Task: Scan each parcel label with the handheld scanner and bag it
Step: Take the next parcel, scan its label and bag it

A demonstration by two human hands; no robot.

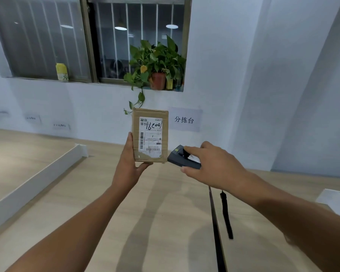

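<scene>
Head view: we are scanning; left hand (129, 165) grips the cardboard parcel (150, 134), label (151, 140) facing us; right hand (210, 165) holds the handheld scanner (182, 159), nose beyond our fingertips (186, 148) beside the parcel; next, aim at the barcode (142, 138)

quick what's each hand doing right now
Left hand: grips the cardboard parcel upright, label facing the camera.
Right hand: holds the handheld scanner beside the parcel's lower right corner.

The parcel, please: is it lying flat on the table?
No, the left hand holds the parcel upright above the table.
</scene>
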